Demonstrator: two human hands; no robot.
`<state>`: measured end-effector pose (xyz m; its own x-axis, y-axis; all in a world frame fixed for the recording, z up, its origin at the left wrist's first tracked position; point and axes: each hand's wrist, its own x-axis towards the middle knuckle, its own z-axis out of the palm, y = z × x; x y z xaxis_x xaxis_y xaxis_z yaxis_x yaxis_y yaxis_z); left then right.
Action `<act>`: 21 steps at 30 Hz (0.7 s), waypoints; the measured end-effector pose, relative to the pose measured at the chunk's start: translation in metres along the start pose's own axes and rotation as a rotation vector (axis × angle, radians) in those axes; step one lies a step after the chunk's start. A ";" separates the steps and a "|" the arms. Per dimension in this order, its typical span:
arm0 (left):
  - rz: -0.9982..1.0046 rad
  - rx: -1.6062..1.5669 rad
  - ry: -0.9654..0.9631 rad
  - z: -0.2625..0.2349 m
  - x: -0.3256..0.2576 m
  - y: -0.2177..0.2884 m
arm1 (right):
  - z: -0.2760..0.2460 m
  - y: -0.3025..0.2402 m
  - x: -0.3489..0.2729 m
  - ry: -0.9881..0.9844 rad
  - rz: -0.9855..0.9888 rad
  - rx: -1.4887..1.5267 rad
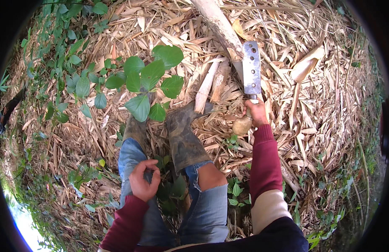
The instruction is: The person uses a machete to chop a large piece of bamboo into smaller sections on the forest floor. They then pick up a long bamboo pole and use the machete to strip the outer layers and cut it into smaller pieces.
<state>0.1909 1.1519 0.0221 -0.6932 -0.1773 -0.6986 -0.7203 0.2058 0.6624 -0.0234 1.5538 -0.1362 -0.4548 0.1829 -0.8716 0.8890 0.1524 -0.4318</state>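
Note:
My right hand [256, 112] is wrapped round the handle of a broad machete [252, 69]. Its straight grey blade has several dark round spots or holes and points away from me. A rounded, light brown handle end [242, 125] sticks out below the fist. Just left of the blade, partly behind it, lies the near end of a pale log [222, 23]; I cannot tell whether they touch. Over my left thigh, my left hand [145, 180] is loosely curled, with a gap between thumb and fingers and nothing visible in it.
Dry leaves and husks [312, 138] cover the ground. Two short wood pieces [206, 87] lie by my muddy right boot [184, 138]. A green leafy plant [150, 77] rises in front of my left boot [135, 130]. A curved pale husk [308, 65] lies at the right.

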 end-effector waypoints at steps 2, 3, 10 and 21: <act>0.005 -0.005 -0.003 -0.002 0.001 -0.001 | -0.011 -0.007 -0.006 -0.030 -0.033 -0.019; 0.012 -0.011 -0.001 -0.003 0.001 -0.002 | -0.015 -0.012 -0.009 0.005 0.005 -0.078; -0.010 -0.026 -0.021 -0.003 0.000 -0.008 | -0.004 -0.066 -0.002 -0.102 0.071 -0.299; -0.026 -0.045 -0.003 -0.006 0.000 -0.008 | 0.134 0.035 -0.082 0.231 -0.187 -0.704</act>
<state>0.1963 1.1449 0.0183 -0.6742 -0.1788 -0.7165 -0.7385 0.1576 0.6556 0.0519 1.4137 -0.1112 -0.6631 0.2800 -0.6942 0.5873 0.7696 -0.2507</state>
